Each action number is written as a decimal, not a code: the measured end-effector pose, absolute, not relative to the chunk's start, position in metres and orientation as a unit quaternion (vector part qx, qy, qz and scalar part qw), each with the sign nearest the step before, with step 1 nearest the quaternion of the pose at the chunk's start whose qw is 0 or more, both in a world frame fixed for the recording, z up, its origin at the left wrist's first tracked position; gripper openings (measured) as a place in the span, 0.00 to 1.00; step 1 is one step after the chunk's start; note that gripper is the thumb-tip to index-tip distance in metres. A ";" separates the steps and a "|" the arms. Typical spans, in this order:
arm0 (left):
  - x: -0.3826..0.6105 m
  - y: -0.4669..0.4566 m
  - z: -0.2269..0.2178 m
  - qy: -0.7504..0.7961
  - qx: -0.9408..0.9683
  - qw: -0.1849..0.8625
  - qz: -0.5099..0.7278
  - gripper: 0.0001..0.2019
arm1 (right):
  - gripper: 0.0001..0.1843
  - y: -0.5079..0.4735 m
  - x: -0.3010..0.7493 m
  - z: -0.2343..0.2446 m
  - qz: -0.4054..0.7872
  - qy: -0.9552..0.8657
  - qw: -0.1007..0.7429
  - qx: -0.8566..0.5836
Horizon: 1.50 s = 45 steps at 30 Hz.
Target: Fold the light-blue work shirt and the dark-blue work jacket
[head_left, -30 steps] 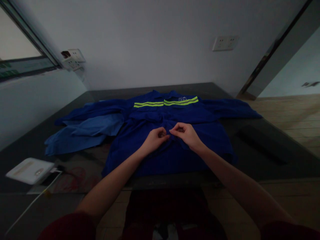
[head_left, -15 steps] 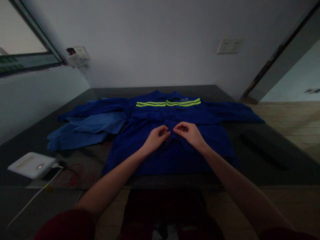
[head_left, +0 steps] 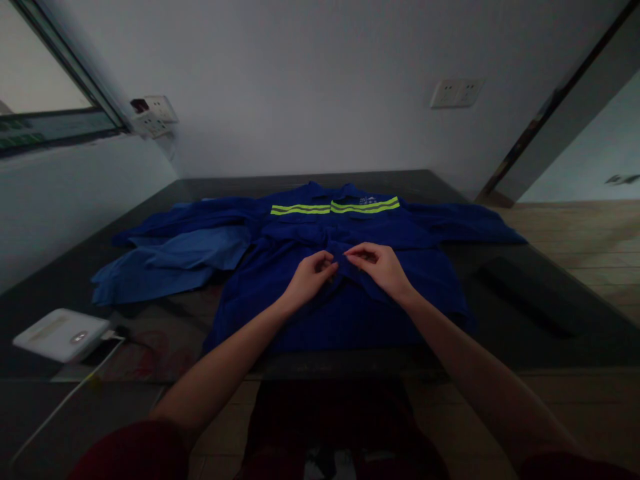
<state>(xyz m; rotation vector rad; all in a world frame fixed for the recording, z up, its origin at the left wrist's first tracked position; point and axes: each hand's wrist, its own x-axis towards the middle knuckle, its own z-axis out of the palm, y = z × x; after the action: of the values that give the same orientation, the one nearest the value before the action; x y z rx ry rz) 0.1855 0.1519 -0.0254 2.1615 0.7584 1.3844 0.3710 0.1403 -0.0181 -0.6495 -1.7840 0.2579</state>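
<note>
Left hand (head_left: 311, 276) and right hand (head_left: 381, 268) are held slightly apart, each pinched, any grip on fabric not discernible, over the midline of the shirt (head_left: 345, 230), spread face-up on the surface (head_left: 500, 343), laying-out judged largely done, rumpled lower front unfinished.

Dim light here, no lamp in sight. Pale wall (head_left: 310, 87) straight ahead, a double socket (head_left: 457, 93) on its right half. More sockets (head_left: 155, 117) near the left corner. Dark-framed window (head_left: 45, 60) at upper left, above a low side wall (head_left: 75, 180). Dark table (head_left: 505, 347) runs up close to the pale wall. To my right, a dark strip (head_left: 537, 123) slants down; pale wooden floor (head_left: 590, 247) beyond.
</note>
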 end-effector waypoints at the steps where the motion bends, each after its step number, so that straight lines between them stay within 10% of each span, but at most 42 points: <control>1: 0.185 0.152 -0.025 0.273 0.785 0.232 0.506 0.08 | 0.10 0.140 0.371 -0.018 0.110 -0.761 0.577 -0.277; 16: 0.185 0.151 -0.026 0.276 0.795 0.220 0.493 0.08 | 0.07 0.142 0.367 -0.023 0.085 -0.779 0.572 -0.242; 29: 0.190 0.142 -0.040 0.398 0.875 -0.035 0.273 0.10 | 0.05 0.133 0.369 -0.018 -0.072 -0.799 0.516 -0.301; 45: 0.199 0.151 -0.050 0.365 0.857 0.030 0.363 0.15 | 0.07 0.142 0.374 -0.020 -0.100 -0.800 0.459 -0.373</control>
<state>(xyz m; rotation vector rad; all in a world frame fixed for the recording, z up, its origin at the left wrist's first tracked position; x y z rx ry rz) 0.1986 0.1513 -0.0504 2.6407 1.1261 1.1186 0.3740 0.1420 -0.0198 -0.9178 -1.9715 -0.2454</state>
